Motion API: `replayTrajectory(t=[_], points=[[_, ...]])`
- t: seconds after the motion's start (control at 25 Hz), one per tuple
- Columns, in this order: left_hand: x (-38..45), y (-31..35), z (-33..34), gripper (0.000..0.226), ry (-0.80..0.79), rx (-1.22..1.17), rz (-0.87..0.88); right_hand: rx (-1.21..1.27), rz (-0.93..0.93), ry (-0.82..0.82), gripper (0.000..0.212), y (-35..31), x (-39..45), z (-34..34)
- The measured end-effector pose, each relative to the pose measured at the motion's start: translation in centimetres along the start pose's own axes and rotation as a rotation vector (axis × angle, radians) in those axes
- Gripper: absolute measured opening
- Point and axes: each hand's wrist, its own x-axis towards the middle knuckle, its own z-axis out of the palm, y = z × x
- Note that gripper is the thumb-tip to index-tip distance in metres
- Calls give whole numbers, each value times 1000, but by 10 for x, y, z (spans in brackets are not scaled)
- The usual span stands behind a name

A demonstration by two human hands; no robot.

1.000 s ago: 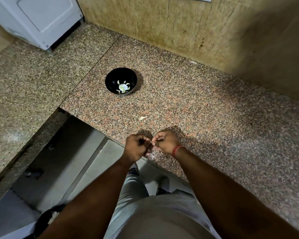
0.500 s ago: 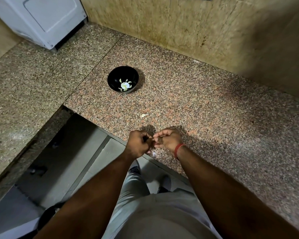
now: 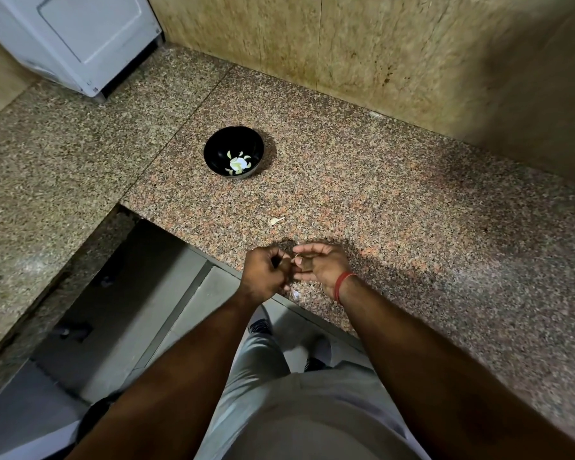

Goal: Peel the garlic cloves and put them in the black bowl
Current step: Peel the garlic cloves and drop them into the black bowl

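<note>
garlic clove (image 3: 296, 258) is mostly hidden, pinched between the left hand (image 3: 266, 273) and right hand (image 3: 322, 265) at the counter (image 3: 412, 227) edge. one pale clove (image 3: 275, 221) lies loose nearby; several peeled ones sit in the one black bowl (image 3: 233, 151).

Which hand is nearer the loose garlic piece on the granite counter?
Right, narrowly. The right hand sits just below-right of the small pale garlic piece; the left hand lies lower, below-left of it.
</note>
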Motion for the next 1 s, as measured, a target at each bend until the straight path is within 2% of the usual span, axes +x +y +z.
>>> replayTrajectory(t=[0.2, 0.4, 0.56, 0.76, 0.88, 1.0], points=[[2, 5, 2, 9, 15, -132, -75, 28, -50, 17, 15, -5, -1, 2], [8, 5, 0, 8, 3, -137, -81, -61, -141, -60, 22, -8, 1, -4], [11, 10, 1, 11, 15, -133, -106, -51, -166, -35, 21, -5, 2, -4], [24, -6, -4, 15, 147, 55, -111, 101, -177, -48, 24, -3, 1, -6], [27, -6, -3, 18, 159, 127, -85, 126, -167, -51, 29, -4, 3, -6], [26, 2, 1, 22, 141, 160, -40, 102, -159, -42, 26, -6, 4, -6]])
